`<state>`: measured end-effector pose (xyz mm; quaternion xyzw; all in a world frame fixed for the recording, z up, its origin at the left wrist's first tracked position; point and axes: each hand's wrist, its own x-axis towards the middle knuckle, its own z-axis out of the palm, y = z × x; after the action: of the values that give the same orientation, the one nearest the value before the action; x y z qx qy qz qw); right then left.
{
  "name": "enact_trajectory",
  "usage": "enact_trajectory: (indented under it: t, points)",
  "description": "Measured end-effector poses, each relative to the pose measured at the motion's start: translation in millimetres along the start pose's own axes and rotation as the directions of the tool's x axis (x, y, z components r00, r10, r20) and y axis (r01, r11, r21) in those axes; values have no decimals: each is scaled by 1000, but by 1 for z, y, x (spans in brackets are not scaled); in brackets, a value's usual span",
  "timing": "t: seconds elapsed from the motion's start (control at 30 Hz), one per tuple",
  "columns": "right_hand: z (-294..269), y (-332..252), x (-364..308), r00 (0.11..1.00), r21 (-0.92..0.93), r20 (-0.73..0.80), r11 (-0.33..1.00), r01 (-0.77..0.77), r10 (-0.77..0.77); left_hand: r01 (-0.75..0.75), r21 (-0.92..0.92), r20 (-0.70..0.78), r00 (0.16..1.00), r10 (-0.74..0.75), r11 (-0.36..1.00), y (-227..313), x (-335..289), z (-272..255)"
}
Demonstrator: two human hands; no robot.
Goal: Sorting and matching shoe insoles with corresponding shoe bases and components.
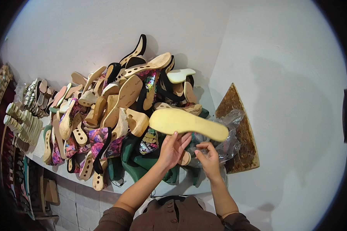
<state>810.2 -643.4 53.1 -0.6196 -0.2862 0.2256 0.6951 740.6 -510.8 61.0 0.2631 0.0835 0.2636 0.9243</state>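
A pale yellow shoe insole [189,122] is held up in front of me, lying nearly level. My left hand [172,151] grips its lower edge, with the thumb against the near face and the other fingers partly hidden beneath. Just below the insole's right end is my right hand [209,158], its fingers bent, with a small gap between thumb and forefinger. I see nothing held in it. Behind that hand lies a crumpled clear plastic bag [233,120]. Green shoe lasts [132,156] rest on the table near my left forearm.
A large heap of wooden, black and floral wedge soles [123,96] covers much of the white table [205,96]. Striped pieces [27,125] are stacked at its left end. A brown, rough-faced board [243,142] leans against the wall at right. Shelving [29,184] stands at lower left.
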Motion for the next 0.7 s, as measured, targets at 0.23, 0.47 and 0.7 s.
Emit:
enact_trajectory:
  t: [0.23,0.47,0.7]
  points:
    - [15,34,-17,962,-103,238,988,-112,133,80,243,-125,991,-50,967,10,22,8]
    - [1,44,-9,953,288,70,908,-303,296,143,461,-331,944,20,876,25,45,-1]
    - [-50,19,-10,986,286,-141,957,-45,88,91,350,-241,970,-4,932,69,47,-20]
